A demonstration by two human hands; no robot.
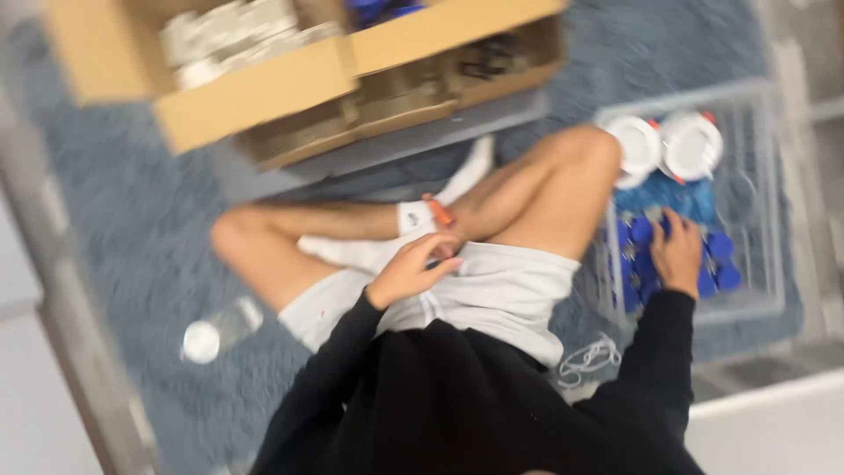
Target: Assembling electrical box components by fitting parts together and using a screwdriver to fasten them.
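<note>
At right, the right hand rests spread on blue caps in a clear plastic bin beside two white round fixtures. The left hand, grip loosely curled, lies in the lap. A cardboard box sits upper left.

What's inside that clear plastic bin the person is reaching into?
The clear bin holds two round white discs at the far end and a cluster of small blue caps. The right hand rests on the caps, covering some; whatever lies beneath them is hidden.
</note>
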